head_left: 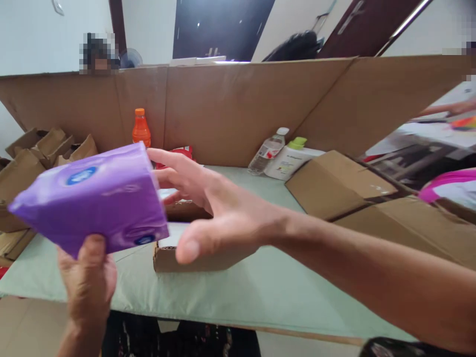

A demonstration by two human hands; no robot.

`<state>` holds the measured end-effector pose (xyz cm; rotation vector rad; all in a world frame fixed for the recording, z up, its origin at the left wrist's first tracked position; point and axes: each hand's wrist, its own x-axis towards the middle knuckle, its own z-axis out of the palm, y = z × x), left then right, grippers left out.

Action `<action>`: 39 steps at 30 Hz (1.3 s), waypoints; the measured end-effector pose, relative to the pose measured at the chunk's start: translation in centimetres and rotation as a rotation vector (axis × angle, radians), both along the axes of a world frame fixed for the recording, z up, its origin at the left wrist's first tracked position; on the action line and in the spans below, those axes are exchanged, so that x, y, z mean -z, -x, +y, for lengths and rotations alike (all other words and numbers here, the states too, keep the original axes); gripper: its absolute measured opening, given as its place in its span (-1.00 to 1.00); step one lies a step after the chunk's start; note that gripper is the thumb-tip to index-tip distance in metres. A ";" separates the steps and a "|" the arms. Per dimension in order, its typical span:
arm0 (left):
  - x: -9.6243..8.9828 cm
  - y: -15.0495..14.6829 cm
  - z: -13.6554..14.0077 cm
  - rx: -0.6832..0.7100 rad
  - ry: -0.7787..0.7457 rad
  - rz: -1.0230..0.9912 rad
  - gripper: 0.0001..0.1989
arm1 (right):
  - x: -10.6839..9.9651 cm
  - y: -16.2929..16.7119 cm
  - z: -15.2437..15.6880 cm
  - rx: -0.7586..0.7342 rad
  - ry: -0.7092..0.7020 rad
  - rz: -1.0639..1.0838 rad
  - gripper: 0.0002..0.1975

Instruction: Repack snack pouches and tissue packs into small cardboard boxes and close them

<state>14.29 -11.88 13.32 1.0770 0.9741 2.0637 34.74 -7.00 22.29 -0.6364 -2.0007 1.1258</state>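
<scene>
A purple soft pack (pixel 100 198) with blue oval logos, which looks like a tissue pack, is tilted in the air at the left. My left hand (pixel 87 277) grips its lower side, thumb on the near face. Just right of the pack is my right hand (pixel 208 203), fingers spread and thumb apart. Its fingertips lie close to the pack's right end; whether they touch it I cannot tell. Behind and below my right hand, partly covered by it, an open cardboard box (pixel 201 260) with a white inside rests on the pale green table (pixel 297 292).
An orange bottle (pixel 141 130) and a red packet (pixel 185 151) stand near the cardboard partition (pixel 230 109). A clear bottle (pixel 268 151) and a white bottle with a green cap (pixel 286 161) lean at the back. Cardboard boxes (pixel 342 183) line the right; more cartons (pixel 22 173) are stacked left.
</scene>
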 end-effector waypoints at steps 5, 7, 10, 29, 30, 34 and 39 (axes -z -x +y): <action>1.6 -3.9 -0.8 0.136 -0.174 0.397 -0.07 | 1.2 -4.3 -2.6 0.281 -0.017 0.051 -0.17; 2.0 -4.0 -0.8 0.158 -0.297 0.532 -0.05 | 1.8 -6.7 -3.0 0.454 -0.001 0.039 -0.25; 2.7 -3.3 -0.3 0.112 -0.309 0.899 -0.12 | 3.2 -9.6 -2.8 0.611 0.025 -0.011 -0.31; 3.3 -4.1 0.5 0.049 -0.267 1.398 -0.84 | 4.8 -11.4 -1.9 0.563 -0.409 -0.616 -0.43; 3.3 -4.1 0.5 0.045 -0.271 1.400 -0.84 | 4.7 -11.7 -2.0 0.535 -0.489 -0.683 -0.48; 3.1 -4.2 0.7 0.041 -0.268 1.406 -0.82 | 3.7 -11.4 -2.2 0.442 -0.687 -0.928 -0.67; 3.4 -4.2 0.6 0.049 -0.263 1.384 -0.82 | 2.7 -8.8 -1.4 0.343 -0.715 -1.150 -0.78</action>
